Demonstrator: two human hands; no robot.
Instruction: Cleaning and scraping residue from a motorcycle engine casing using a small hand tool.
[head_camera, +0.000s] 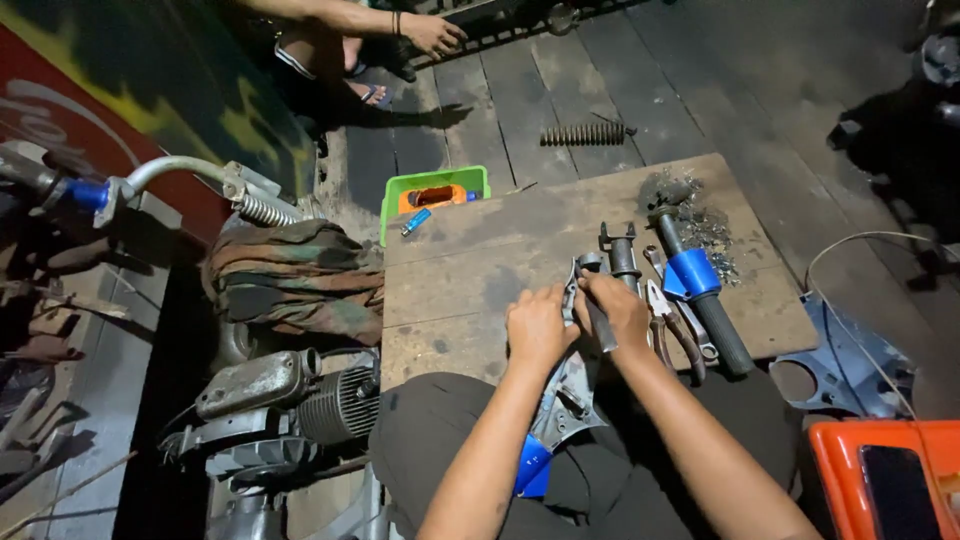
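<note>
A grey metal handlebar housing (565, 395) with a blue end is held across the lap, its upper end resting against the near edge of a wooden board (470, 270). The left hand (538, 325) is closed around the housing's upper left side, and the right hand (615, 308) is clenched on a dark metal rod (598, 322) that is pressed into the top of the housing; whether the rod is a tool or a fitted part cannot be told in this dim view. Just beside the right hand, pliers (672, 325) and a black grip with a blue collar (697, 292) are laid on the board. A green tray (432, 192) is set at the board's far left corner, and a coil spring (583, 133) is seen on the floor beyond. Another person's hand (432, 33) is seen at the top.
</note>
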